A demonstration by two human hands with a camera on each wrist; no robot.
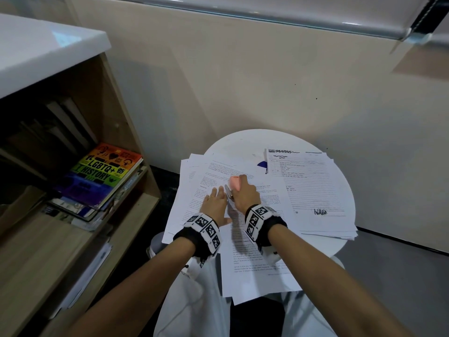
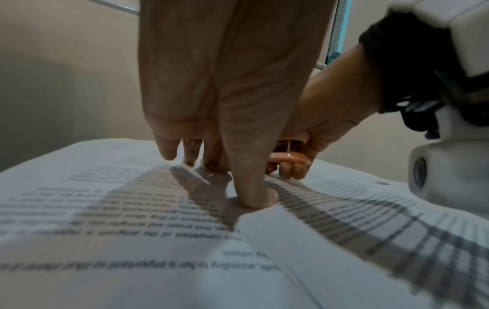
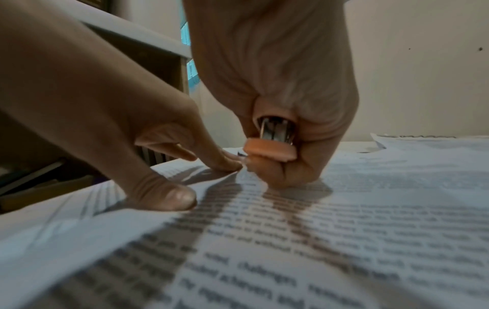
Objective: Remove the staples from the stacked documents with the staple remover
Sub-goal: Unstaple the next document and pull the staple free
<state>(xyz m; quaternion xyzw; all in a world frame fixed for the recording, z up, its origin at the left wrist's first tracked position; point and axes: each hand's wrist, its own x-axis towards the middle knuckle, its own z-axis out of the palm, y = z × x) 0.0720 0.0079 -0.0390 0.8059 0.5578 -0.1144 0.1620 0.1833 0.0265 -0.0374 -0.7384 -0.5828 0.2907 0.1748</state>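
Desk: the round white desk (image 1: 243, 142) carries everything; its far rim at twelve o'clock is the only bare part, so the work stays over the papers.
Finished pile: a form-printed pile (image 1: 313, 190) lies at about three o'clock, apart from the working spot.
Stacked documents: the printed sheets (image 1: 255, 239) spread from the desk's centre toward six o'clock and overhang the near edge; judged from that, they need weight on them or they slide.
Left hand: the left hand (image 1: 216, 205) lies on the top sheet at about nine o'clock of the tool, fingers (image 2: 254, 194) straight and spread, tips pressing the paper. Good practice is to press close to the staple so the page cannot lift.
Right hand: the right hand (image 1: 245, 193) is curled tightly around the staple remover (image 1: 235, 182), knuckles touching the sheet.
Staple remover: pink pads with metal between them (image 3: 275, 133), squeezed; its claws point down and away at the sheet, just beside the left fingertips.
Staple: too small to make out. I judge the step is prying it; a slow, straight pull up spares the paper from tearing.
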